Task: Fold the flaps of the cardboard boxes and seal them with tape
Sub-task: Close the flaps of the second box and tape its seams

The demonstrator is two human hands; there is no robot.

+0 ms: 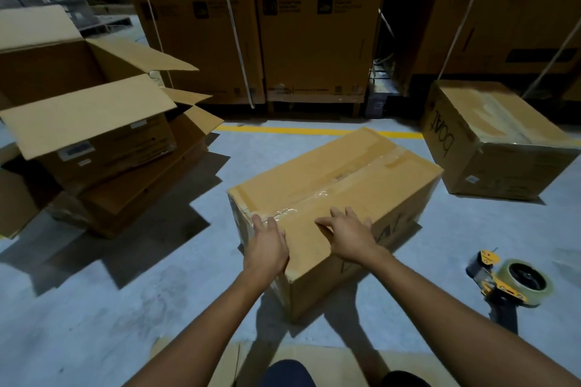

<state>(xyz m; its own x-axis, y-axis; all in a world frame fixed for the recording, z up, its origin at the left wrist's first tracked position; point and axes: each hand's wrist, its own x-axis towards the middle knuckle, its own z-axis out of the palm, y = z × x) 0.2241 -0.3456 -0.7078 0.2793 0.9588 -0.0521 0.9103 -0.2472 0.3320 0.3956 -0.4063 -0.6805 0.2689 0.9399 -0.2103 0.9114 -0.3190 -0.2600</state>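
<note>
Two boxes look sealed: the taped box (361, 185) on the floor (125, 308) and another sealed box (490, 135) at right. The left hand (267, 245) and right hand (349, 236) press flat, fingers spread, on the taped box's near end. At left, open boxes (88, 122) are not yet folded; the tape dispenser (509, 283) lies aside.

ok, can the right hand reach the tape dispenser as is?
Probably yes. The right hand rests open on the taped box, holding nothing; the tape dispenser lies on bare floor to its right, nothing between.
</note>
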